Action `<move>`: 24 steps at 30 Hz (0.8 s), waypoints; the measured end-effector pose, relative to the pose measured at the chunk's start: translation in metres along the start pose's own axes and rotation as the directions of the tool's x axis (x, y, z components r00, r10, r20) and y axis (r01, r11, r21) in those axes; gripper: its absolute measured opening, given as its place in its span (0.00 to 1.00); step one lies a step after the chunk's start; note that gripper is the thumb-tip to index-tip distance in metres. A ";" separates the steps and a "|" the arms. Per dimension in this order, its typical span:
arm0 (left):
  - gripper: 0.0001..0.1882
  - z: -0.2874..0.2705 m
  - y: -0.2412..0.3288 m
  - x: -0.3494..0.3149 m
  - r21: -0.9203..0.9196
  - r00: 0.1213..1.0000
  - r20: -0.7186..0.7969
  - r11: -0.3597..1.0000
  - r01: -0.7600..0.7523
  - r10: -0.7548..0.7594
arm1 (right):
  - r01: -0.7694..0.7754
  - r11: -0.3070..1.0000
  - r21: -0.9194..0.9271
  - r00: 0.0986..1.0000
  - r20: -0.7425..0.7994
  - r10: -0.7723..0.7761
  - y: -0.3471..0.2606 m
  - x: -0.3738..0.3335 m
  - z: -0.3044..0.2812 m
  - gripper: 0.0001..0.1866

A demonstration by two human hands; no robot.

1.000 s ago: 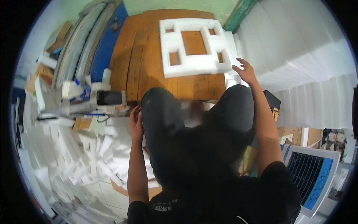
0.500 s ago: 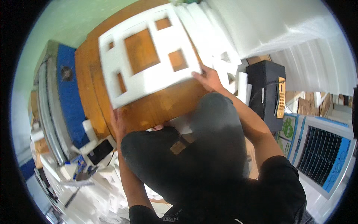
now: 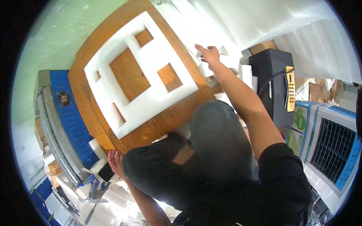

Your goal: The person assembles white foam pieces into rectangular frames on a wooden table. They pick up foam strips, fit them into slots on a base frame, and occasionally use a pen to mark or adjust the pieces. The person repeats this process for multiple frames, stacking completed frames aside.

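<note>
A white foam sheet [image 3: 156, 100] with a large rectangular cutout and several smaller ones lies flat on a brown wooden tabletop [image 3: 166, 124]. Neither hand touches it. At the near left corner of the wood is my left hand [image 3: 116, 164], open, its fingers loosely bent beside the edge. My right hand [image 3: 210, 56] is stretched out to the far right, open with the fingers apart, over a stack of white foam sheets [image 3: 196, 28]. Whether its fingertips touch that foam, I cannot tell.
A black speaker-like box [image 3: 271, 84] with a gold panel stands at right, near a white and blue air cooler [image 3: 328, 147]. Left of the tabletop are a blue panel [image 3: 73, 116] with a fan and a phone [image 3: 106, 171]. Foam scraps [image 3: 120, 199] and tools lie lower left.
Both hands have let go of the cut foam sheet, which now rests on the wood, lower and to the left. My right hand has moved up over the stack; my left hand has lowered.
</note>
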State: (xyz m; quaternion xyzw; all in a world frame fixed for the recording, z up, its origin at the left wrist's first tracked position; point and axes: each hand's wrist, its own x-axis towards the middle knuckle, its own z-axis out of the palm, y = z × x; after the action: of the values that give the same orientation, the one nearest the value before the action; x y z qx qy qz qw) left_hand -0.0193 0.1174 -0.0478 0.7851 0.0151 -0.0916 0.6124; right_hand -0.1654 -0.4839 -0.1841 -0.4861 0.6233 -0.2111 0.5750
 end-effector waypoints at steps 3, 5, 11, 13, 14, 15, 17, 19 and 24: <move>0.25 -0.008 0.049 -0.001 -0.058 0.991 0.053 0.991 -0.119 0.122 | 0.090 0.996 0.009 0.983 -0.160 -0.087 -0.017 -0.001 0.015 0.50; 0.25 0.017 0.105 -0.017 -0.026 0.957 0.079 0.960 -0.278 0.279 | 0.171 0.982 -0.073 0.924 -0.335 -0.186 -0.035 0.004 -0.006 0.45; 0.27 0.045 0.203 -0.050 0.059 0.811 0.198 0.819 -0.570 0.550 | 0.710 0.697 0.100 0.704 -0.125 -0.699 -0.125 -0.086 -0.079 0.37; 0.27 0.083 0.232 -0.064 0.111 0.753 0.398 0.788 -0.606 0.524 | 0.745 0.614 0.261 0.601 0.136 -0.787 -0.137 -0.098 -0.084 0.36; 0.27 0.093 0.236 -0.061 0.222 0.685 0.539 0.702 -0.677 0.490 | 0.770 0.584 0.256 0.530 0.254 -0.809 -0.143 -0.100 -0.078 0.35; 0.29 0.112 0.245 -0.058 0.226 0.591 0.693 0.653 -0.723 0.414 | 0.800 0.549 0.241 0.450 0.364 -0.816 -0.150 -0.103 -0.072 0.35; 0.31 0.138 0.257 -0.056 0.193 0.387 0.880 0.537 -0.821 0.276 | 0.913 0.408 0.025 0.306 0.619 -0.724 -0.155 -0.111 -0.036 0.32; 0.33 0.155 0.236 -0.049 0.147 0.250 0.958 0.501 -0.853 0.143 | 0.987 0.109 -0.120 0.160 0.819 -0.551 -0.151 -0.101 -0.008 0.32; 0.34 0.175 0.181 -0.036 0.238 0.300 0.954 0.580 -0.779 0.012 | 0.893 -0.269 -0.360 0.158 0.812 -0.562 -0.162 -0.129 0.028 0.34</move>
State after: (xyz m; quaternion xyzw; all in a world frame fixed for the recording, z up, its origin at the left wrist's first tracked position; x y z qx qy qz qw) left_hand -0.0522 -0.0935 0.0906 0.7444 -0.5596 -0.3137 0.1855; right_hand -0.0983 -0.4372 0.0080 -0.9912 0.0644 -0.0946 0.0673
